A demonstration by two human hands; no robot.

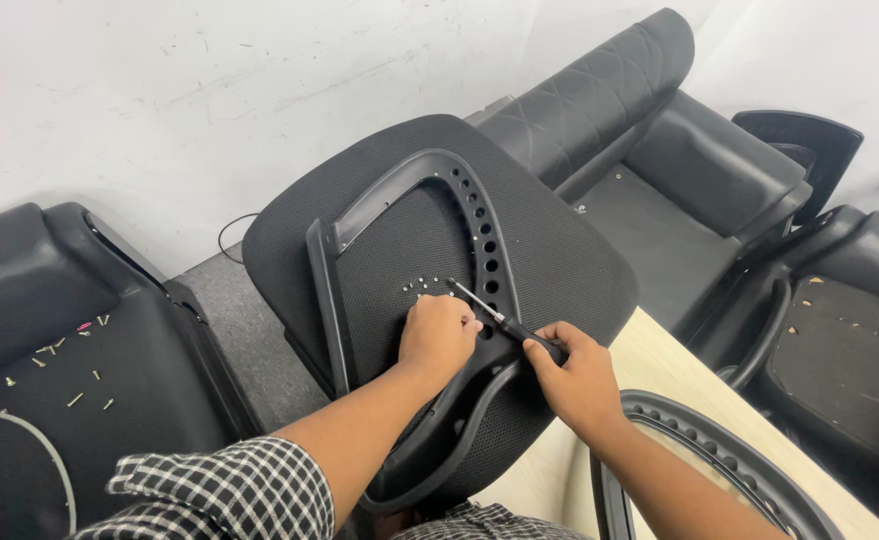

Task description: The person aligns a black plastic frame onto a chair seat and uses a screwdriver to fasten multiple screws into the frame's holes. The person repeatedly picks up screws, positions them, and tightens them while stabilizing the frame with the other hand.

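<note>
Right hand (pixel 577 375) gripping screwdriver (pixel 507 322) (tip on seat (pixel 559 250))

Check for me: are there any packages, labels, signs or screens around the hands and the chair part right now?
None in view: only the left hand and the right hand with a screwdriver on a black mesh chair back, black sofas and loose screws.
</note>
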